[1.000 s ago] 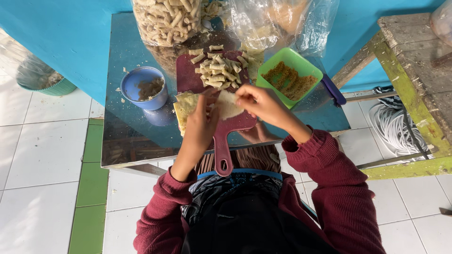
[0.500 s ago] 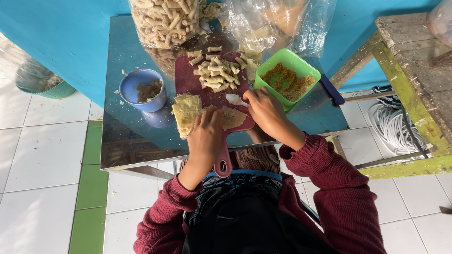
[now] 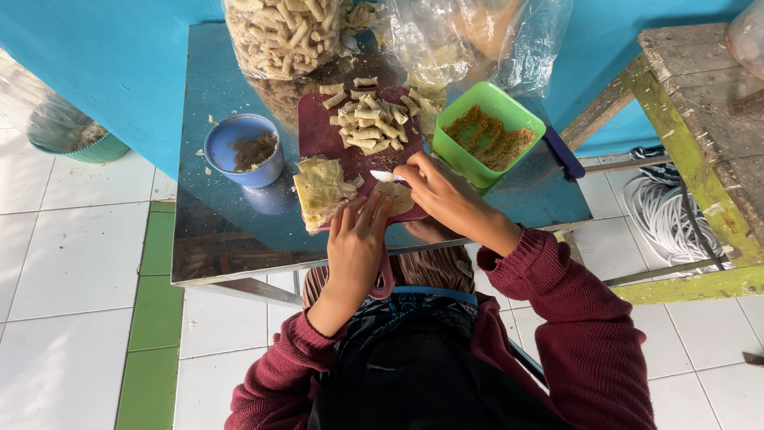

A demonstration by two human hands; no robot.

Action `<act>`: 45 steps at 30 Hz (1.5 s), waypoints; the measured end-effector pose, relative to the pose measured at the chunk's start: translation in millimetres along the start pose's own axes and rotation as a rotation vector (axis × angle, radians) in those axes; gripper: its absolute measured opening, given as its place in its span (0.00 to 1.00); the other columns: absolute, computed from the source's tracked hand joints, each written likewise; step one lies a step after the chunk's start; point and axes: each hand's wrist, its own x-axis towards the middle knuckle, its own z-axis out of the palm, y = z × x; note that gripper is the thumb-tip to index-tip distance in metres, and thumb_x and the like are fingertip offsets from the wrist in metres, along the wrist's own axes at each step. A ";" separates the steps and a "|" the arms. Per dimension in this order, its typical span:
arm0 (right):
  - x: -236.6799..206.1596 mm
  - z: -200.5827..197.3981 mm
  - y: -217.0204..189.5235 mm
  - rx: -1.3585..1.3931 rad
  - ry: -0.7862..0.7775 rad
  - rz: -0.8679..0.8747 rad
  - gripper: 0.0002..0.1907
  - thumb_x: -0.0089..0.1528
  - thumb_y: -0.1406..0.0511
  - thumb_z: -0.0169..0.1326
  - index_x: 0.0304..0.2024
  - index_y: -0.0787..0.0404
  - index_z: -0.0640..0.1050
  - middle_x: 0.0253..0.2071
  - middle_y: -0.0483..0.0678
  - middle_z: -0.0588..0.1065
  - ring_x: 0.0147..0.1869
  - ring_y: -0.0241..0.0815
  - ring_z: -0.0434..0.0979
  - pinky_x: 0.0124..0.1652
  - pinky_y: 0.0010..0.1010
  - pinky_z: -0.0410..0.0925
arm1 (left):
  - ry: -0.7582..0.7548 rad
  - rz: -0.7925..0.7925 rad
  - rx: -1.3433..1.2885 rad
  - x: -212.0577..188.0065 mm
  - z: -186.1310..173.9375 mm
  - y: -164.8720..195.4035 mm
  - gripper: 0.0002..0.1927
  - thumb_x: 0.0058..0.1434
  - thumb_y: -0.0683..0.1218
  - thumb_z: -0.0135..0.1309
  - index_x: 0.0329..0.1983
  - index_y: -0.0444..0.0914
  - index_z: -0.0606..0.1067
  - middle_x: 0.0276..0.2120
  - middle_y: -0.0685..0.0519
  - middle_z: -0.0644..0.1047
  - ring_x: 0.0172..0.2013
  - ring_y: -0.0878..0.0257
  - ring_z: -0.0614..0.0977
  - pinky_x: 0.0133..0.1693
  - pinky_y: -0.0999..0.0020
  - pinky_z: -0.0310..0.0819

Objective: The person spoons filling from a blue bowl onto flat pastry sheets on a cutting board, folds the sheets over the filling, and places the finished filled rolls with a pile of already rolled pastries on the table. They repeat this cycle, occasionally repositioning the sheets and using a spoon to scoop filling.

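Observation:
My left hand (image 3: pixel 355 239) lies flat at the near edge of a dark red cutting board (image 3: pixel 318 131), fingertips on a single thin yellow wrapper (image 3: pixel 395 197). My right hand (image 3: pixel 440 193) holds a small utensil with a pale tip (image 3: pixel 385 175) just above that wrapper. A stack of the same wrappers (image 3: pixel 321 188) sits left of my hands. Several rolled pieces (image 3: pixel 371 121) are piled at the board's far end. A green tub of orange-brown filling (image 3: pixel 485 135) stands right of the board.
A blue cup (image 3: pixel 243 151) with brown contents stands left of the board on the shiny metal table (image 3: pixel 231 239). Plastic bags of rolled snacks (image 3: pixel 278 32) lie at the back. A worn wooden bench (image 3: pixel 700 111) and coiled white hose (image 3: pixel 660 215) are to the right.
My left hand has slid off the wrapper stack, back and to the right onto the single wrapper. My right hand has stayed over the wrapper with the utensil, shifting slightly nearer.

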 end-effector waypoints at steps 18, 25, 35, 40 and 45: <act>-5.3 8.8 -1.6 -0.209 -0.001 -0.188 0.30 0.54 0.57 0.60 0.55 0.68 0.76 0.41 0.53 0.65 0.45 0.48 0.72 0.45 0.40 0.71 | -0.004 -0.013 0.030 -1.6 5.8 0.6 0.23 0.58 0.40 0.55 0.59 0.38 0.76 0.58 0.51 0.78 0.57 0.55 0.76 0.59 0.58 0.69; 0.4 28.1 12.4 -0.456 -0.017 -0.181 0.21 0.56 0.65 0.60 0.52 0.63 0.79 0.45 0.50 0.68 0.50 0.44 0.71 0.44 0.32 0.72 | 0.001 -0.003 0.022 -2.0 6.8 -1.2 0.23 0.57 0.40 0.55 0.58 0.39 0.76 0.58 0.51 0.78 0.57 0.55 0.76 0.60 0.58 0.69; 3.9 18.2 23.4 -0.328 0.055 -0.143 0.23 0.57 0.71 0.56 0.56 0.61 0.79 0.43 0.50 0.68 0.47 0.46 0.72 0.45 0.36 0.71 | 0.016 -0.004 0.017 -3.1 7.2 -0.1 0.21 0.59 0.40 0.54 0.57 0.40 0.77 0.58 0.51 0.78 0.57 0.54 0.77 0.59 0.58 0.69; 0.6 7.4 15.7 0.085 -0.040 0.013 0.24 0.58 0.79 0.52 0.55 0.61 0.79 0.45 0.51 0.71 0.44 0.48 0.75 0.43 0.36 0.70 | 0.018 -0.006 0.021 -2.1 5.9 -0.1 0.20 0.59 0.40 0.54 0.56 0.40 0.77 0.58 0.51 0.78 0.57 0.54 0.77 0.60 0.58 0.69; 0.8 6.5 9.3 0.075 -0.066 -0.020 0.25 0.55 0.81 0.51 0.53 0.61 0.81 0.44 0.51 0.71 0.44 0.48 0.76 0.44 0.37 0.70 | 0.026 0.002 0.017 -0.1 4.2 0.0 0.20 0.59 0.41 0.55 0.56 0.38 0.77 0.57 0.51 0.78 0.57 0.55 0.77 0.60 0.58 0.69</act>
